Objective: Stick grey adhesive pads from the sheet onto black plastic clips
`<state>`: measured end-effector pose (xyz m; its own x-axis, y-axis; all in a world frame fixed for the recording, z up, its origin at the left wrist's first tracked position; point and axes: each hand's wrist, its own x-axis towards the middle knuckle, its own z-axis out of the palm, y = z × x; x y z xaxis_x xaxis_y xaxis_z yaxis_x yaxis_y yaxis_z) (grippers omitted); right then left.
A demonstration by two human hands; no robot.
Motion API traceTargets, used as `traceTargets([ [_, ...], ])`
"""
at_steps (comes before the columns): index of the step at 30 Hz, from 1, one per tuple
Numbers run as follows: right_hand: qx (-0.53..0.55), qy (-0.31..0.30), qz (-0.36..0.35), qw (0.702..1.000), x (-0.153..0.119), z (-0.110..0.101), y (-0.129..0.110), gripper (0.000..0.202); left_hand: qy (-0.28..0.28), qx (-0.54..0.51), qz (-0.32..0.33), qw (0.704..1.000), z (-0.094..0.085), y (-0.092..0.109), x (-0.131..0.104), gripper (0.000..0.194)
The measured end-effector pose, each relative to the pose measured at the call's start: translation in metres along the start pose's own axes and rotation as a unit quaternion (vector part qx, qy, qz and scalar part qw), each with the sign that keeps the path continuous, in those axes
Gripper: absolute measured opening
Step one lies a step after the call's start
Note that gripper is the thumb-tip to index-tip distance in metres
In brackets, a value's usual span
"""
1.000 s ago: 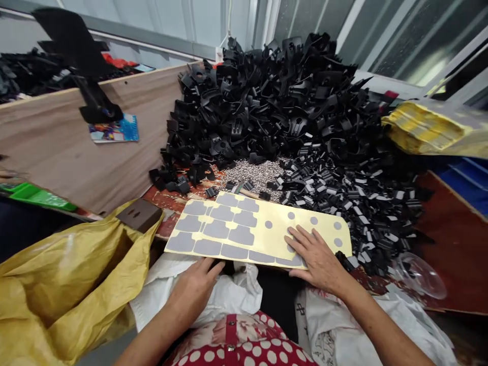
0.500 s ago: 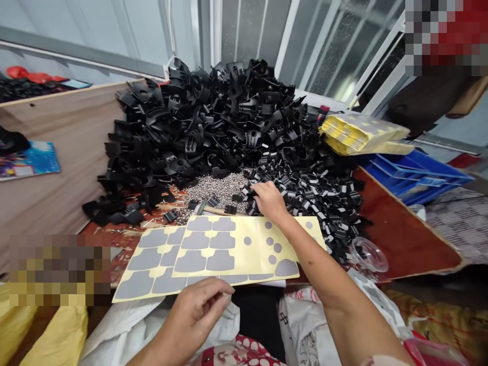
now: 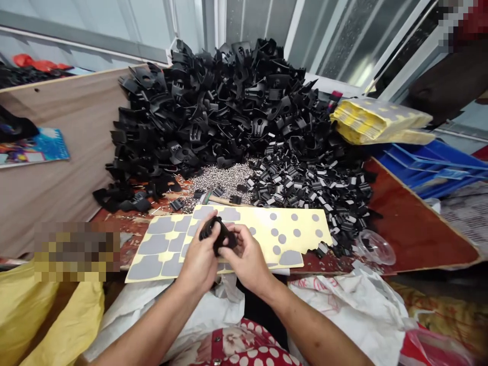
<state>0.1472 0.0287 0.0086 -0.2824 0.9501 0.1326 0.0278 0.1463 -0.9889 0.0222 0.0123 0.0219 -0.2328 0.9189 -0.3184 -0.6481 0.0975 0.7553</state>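
While both hands [image 3: 200, 262] hold black part [image 3: 221, 243], yellow sheets [image 3: 263, 251] lie below; black heap [image 3: 221, 112], silvery bits [image 3: 224, 178] crowd table [image 3: 415, 223] beyond.

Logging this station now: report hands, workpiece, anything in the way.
Left hand, right hand: both on black workpiece, partly covering it. Held over yellow sheets. Black pile beyond, not blocking either hand.

The person [image 3: 152, 323] is wearing a red garment [image 3: 256, 357] with white polka dots, a pale floral panel [image 3: 237, 337] and a red strip [image 3: 217, 351] bearing round fasteners [image 3: 217, 362].
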Motion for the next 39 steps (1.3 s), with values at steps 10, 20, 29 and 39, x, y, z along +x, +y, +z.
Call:
traceTargets([
  [10, -0.26, -0.03, -0.08, 0.962, -0.041, -0.031, 0.035, 0.025, -0.088, 0.131, -0.136, 0.978, -0.013, 0.025, 0.056, 0.057],
  [20, 0.028, -0.199, 0.05, 0.978, -0.032, -0.052, -0.025, 0.02, -0.09, 0.114, -0.141, 0.979, -0.018, 0.018, 0.064, 0.062],
  [29, -0.075, 0.058, -0.04, 0.995, 0.0, -0.027, 0.011, 0.012, -0.146, -0.015, -0.157, 0.977, -0.022, 0.014, 0.005, 0.044],
  [39, -0.08, 0.048, -0.035, 0.995, -0.002, -0.019, 0.011, 0.008, -0.159, -0.038, -0.158, 0.974, -0.029, 0.013, 0.004, 0.04],
])
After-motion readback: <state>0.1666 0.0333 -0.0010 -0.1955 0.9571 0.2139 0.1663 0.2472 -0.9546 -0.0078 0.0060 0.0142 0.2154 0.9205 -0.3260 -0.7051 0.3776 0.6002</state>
